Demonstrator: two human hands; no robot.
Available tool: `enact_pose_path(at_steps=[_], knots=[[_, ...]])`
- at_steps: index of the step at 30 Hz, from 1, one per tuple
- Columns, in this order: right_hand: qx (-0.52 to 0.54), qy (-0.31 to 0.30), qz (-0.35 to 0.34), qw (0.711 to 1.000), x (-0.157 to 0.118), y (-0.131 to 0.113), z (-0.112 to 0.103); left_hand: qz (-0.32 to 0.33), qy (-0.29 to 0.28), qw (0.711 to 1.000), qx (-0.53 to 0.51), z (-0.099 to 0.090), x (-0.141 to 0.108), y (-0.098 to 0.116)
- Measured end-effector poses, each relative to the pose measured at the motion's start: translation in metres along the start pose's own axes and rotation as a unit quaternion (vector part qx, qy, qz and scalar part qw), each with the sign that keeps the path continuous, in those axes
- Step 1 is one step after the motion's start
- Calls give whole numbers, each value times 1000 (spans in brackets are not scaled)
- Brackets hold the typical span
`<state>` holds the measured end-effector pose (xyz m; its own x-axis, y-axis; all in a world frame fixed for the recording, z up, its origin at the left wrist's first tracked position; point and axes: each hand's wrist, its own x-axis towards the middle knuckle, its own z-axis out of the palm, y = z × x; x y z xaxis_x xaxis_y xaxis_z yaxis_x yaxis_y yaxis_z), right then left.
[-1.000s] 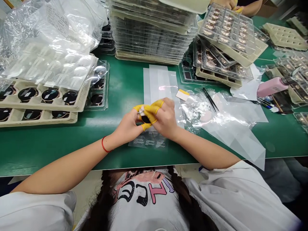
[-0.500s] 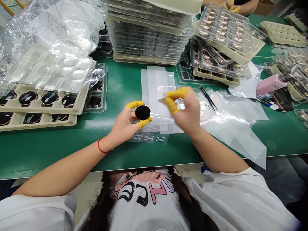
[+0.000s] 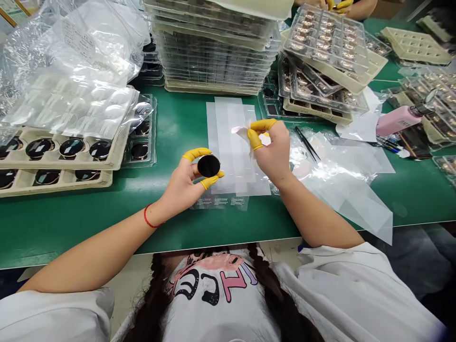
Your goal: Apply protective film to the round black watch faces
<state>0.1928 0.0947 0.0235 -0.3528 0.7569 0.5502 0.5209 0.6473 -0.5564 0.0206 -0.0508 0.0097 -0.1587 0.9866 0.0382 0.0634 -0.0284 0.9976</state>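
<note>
1. Now, the black disc [image 3: 208,166] is in front of you, raised over the green table [image 3: 178,114], its dark round face turned up toward you.
2. Your left hand [image 3: 187,183] grasps that disc by its rim, thumb on the near side and fingers on the far side, with yellow finger cots [image 3: 195,153] on the tips.
3. Your right hand [image 3: 273,149] pinches a thin whitish scrap [image 3: 242,132] between thumb and forefinger, clear of the disc; whether it is tissue or film, you cannot tell.
4. Beneath and between your hands lie overlapping translucent sheets [image 3: 228,159], with a clear printed film [image 3: 223,203] at their near end.
5. To your right, black tweezers [image 3: 307,143] rest among shiny loose plastic [image 3: 342,175], and a pink bottle [image 3: 397,121] lies tilted farther out.
6. To your left, cream trays [image 3: 71,163] hold more dark discs, partly covered by a clear sheet with round forms [image 3: 67,102].
7. Beyond your hands stands a tall stack of trays [image 3: 217,59]; right of it, filled clear trays [image 3: 327,42] sit askew.
8. At the far edge, a co-worker's hands [image 3: 344,5] show, also with yellow fingertips; what they hold is unclear.
</note>
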Motion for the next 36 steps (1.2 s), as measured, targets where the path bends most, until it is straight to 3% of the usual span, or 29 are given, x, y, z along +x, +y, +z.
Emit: enact_pose_path(at_steps=[2, 6, 12, 18, 24, 30, 36], knots=[[-8, -23, 24, 999, 3, 0, -10, 48, -4, 999, 1, -1, -1, -3], [78, -153, 69, 983, -1, -14, -22, 144, 3, 989, 21, -1, -3, -8], [129, -277, 121, 944, -6, -32, -25, 183, -3, 983, 28, 1, -3, -10], [199, -314, 181, 911, -5, -25, -28, 145, -8, 989, 32, 1, -3, -10], [313, -298, 182, 883, -6, -33, -34, 23, -61, 998, 14, 1, 1, -7], [304, -364, 196, 858, -13, -44, -23, 10, -95, 995, 14, 6, 1, -6], [254, -374, 210, 867, -15, -44, -19, 4, -98, 995, 13, 6, 1, -6]])
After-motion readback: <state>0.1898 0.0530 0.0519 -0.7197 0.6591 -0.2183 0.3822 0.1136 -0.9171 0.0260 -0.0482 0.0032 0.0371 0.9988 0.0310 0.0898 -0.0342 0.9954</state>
